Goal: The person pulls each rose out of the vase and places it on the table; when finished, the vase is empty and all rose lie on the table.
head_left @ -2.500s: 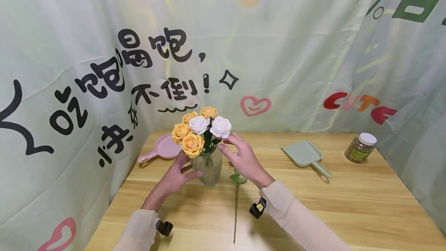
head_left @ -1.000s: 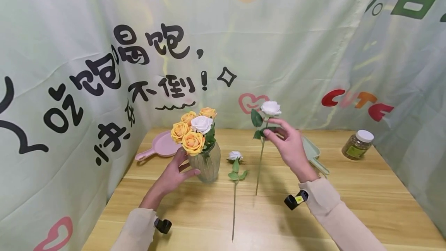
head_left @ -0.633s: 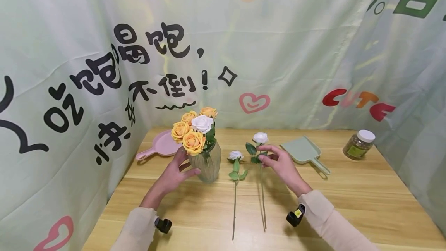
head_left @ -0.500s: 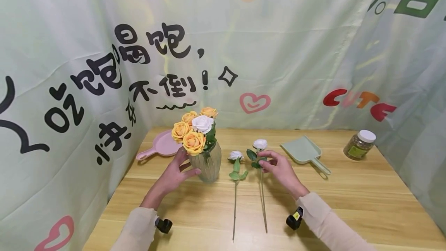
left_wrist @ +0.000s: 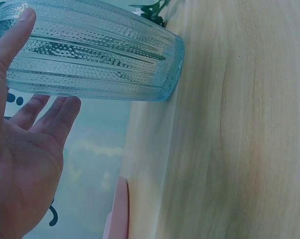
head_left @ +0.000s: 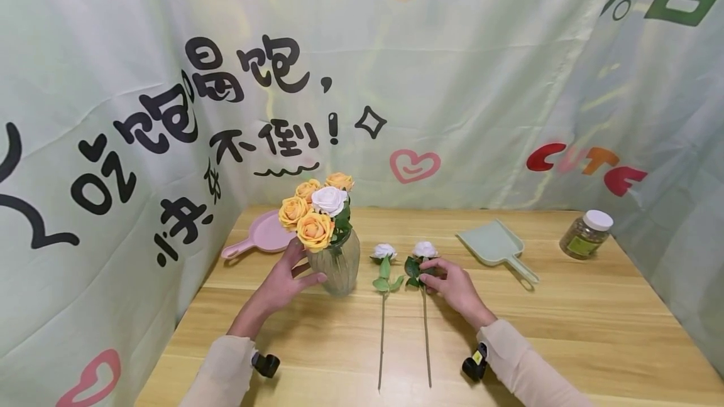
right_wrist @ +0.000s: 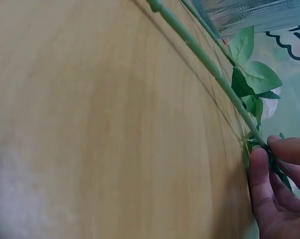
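My left hand point(head_left: 281, 282) holds the side of a ribbed, clear glass vase point(head_left: 342, 269); the left wrist view shows the thumb across the glass point(left_wrist: 95, 55) and the fingers at its other side. Standing in the vase are several orange roses point(head_left: 314, 232) and one white rose point(head_left: 329, 200). To the right, my right hand point(head_left: 457, 286) pinches the stem of another white rose point(head_left: 425, 249) just below its bloom, low over the table. In the right wrist view thumb and fingertip meet on the green stem point(right_wrist: 204, 59). A further white rose point(head_left: 383, 300) lies between vase and right hand.
A pink pan point(head_left: 270, 233) lies behind the vase at the left. Right of my right hand lie a pale green dustpan point(head_left: 492, 244) and a white-lidded jar point(head_left: 585, 234). Printed curtains point(head_left: 481, 80) enclose the wooden table point(head_left: 565, 331) at back and sides.
My right hand has taken a white rose out of the vase, carried it right and lowered it to the table beside the other loose white rose. The left hand has stayed at the vase.
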A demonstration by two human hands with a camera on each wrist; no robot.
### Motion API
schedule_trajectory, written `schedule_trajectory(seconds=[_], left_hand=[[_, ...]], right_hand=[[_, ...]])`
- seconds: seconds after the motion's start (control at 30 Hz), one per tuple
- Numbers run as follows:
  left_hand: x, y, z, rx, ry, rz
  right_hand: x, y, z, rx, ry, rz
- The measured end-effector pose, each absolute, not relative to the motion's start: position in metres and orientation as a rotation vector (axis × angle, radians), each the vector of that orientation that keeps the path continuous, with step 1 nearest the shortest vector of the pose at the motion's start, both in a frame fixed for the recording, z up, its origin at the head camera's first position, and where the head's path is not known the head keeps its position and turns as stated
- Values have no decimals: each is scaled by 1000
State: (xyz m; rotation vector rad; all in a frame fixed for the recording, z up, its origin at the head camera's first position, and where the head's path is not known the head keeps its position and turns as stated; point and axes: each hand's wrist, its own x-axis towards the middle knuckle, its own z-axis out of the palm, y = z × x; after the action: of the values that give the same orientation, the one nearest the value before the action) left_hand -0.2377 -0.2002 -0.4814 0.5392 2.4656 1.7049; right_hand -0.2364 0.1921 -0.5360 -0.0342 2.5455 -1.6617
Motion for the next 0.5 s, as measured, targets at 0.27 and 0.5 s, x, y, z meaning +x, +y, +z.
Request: schedule_trajectory(seconds=[0.27,0.5], left_hand=[[-239,-200,-482,540,2462,1707],[-239,-201,-483,542,2450,1716]], right_hand=[[-235,193,-517,13,2612,-1717],[-244,184,-475,-208,2644,-1834]])
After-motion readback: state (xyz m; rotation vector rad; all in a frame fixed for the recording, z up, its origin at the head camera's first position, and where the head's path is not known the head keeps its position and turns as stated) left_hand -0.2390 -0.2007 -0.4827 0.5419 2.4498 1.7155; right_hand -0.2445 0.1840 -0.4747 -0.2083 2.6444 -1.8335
